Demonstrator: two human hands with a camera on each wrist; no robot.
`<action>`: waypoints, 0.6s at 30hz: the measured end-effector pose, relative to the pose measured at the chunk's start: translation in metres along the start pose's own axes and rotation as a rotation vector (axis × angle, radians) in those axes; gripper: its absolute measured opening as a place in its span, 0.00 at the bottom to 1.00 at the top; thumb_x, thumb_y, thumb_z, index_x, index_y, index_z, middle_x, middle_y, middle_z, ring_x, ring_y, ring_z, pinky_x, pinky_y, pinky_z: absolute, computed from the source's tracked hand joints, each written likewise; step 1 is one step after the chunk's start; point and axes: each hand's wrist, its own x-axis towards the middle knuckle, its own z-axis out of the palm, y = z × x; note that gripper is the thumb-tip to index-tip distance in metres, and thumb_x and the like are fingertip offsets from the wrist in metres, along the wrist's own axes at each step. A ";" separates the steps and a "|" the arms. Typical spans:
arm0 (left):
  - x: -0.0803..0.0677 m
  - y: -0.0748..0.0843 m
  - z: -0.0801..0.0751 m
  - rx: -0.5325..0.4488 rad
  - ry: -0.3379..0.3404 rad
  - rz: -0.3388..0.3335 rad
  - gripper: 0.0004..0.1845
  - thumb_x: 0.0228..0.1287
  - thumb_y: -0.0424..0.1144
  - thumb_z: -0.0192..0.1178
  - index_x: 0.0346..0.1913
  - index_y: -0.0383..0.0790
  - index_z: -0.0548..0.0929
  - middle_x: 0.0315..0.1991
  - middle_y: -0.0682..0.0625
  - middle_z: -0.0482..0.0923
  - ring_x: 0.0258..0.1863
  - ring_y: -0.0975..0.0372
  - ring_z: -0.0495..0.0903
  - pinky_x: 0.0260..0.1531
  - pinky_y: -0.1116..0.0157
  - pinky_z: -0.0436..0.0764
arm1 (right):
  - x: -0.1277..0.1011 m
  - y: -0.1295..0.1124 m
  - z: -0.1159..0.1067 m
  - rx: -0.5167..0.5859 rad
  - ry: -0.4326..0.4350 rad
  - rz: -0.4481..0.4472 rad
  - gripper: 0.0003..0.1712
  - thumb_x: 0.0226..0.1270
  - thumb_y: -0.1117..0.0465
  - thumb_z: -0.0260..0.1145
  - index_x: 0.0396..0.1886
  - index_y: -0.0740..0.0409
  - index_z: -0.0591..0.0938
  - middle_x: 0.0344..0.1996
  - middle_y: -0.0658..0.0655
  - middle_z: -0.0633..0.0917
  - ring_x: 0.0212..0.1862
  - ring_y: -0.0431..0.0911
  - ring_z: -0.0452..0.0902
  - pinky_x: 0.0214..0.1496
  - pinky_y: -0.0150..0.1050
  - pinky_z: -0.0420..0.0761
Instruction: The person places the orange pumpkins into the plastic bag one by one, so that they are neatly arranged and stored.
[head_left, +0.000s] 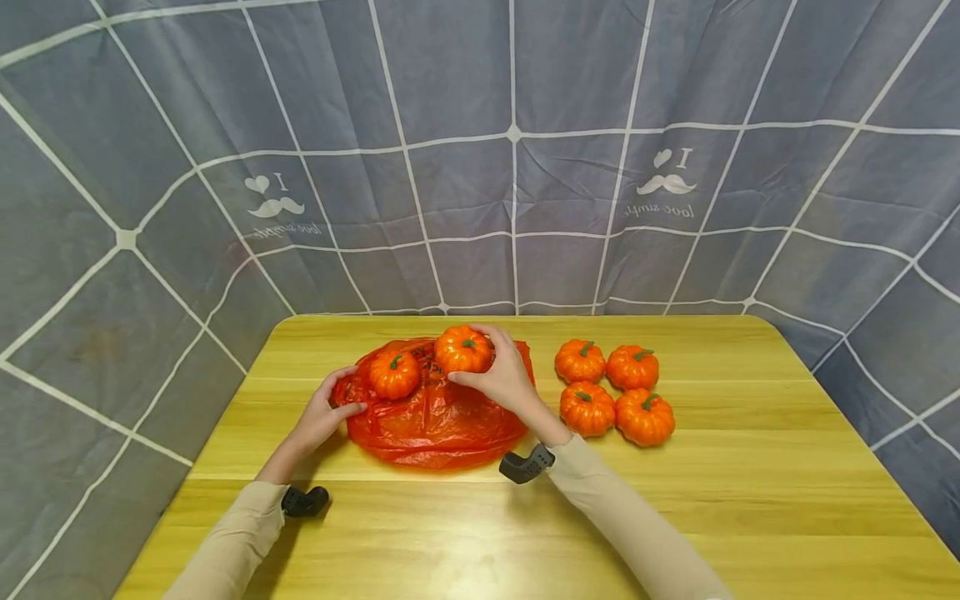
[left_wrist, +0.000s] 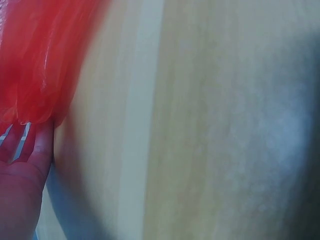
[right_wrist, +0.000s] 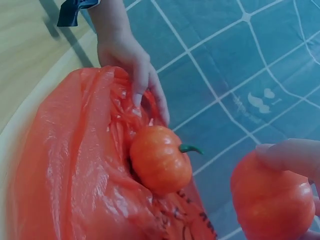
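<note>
Yellow bench [head_left: 480, 517]: right hand [head_left: 504, 377] fingers curl round one pumpkin [head_left: 462, 349] over the red bag [head_left: 435, 421]; left hand [head_left: 324, 414] pinches its edge. One pumpkin in [head_left: 393, 374], four waiting [head_left: 613, 390].

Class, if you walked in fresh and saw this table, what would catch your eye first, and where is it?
The red plastic bag lies crumpled left of centre on the wooden table, one small pumpkin on it. The right hand grips a second pumpkin above it. Four more pumpkins cluster to the right.
</note>
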 end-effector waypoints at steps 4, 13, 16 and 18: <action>0.000 -0.001 0.000 -0.005 0.003 0.004 0.35 0.60 0.27 0.60 0.70 0.30 0.58 0.69 0.31 0.58 0.66 0.44 0.62 0.49 0.87 0.63 | 0.003 0.000 0.009 -0.016 -0.014 0.002 0.43 0.43 0.58 0.80 0.62 0.54 0.73 0.62 0.62 0.71 0.62 0.58 0.69 0.61 0.56 0.73; -0.001 -0.001 0.000 -0.004 0.007 0.009 0.35 0.59 0.27 0.60 0.69 0.30 0.59 0.68 0.31 0.60 0.65 0.44 0.63 0.49 0.86 0.64 | 0.013 0.014 0.030 -0.083 -0.024 -0.004 0.43 0.41 0.59 0.81 0.61 0.56 0.74 0.61 0.61 0.73 0.62 0.58 0.70 0.62 0.56 0.72; -0.001 -0.001 0.000 -0.003 0.007 0.007 0.35 0.60 0.27 0.60 0.69 0.30 0.59 0.69 0.31 0.59 0.66 0.44 0.63 0.49 0.87 0.63 | 0.015 0.019 0.036 -0.112 -0.018 -0.011 0.43 0.40 0.59 0.81 0.61 0.55 0.74 0.61 0.61 0.74 0.62 0.58 0.71 0.62 0.57 0.71; 0.000 -0.001 0.000 -0.004 0.006 0.006 0.36 0.60 0.27 0.60 0.70 0.30 0.59 0.69 0.31 0.59 0.66 0.43 0.63 0.49 0.87 0.63 | 0.017 0.021 0.039 -0.122 -0.019 -0.013 0.43 0.40 0.59 0.81 0.60 0.55 0.75 0.60 0.61 0.75 0.62 0.58 0.71 0.62 0.57 0.71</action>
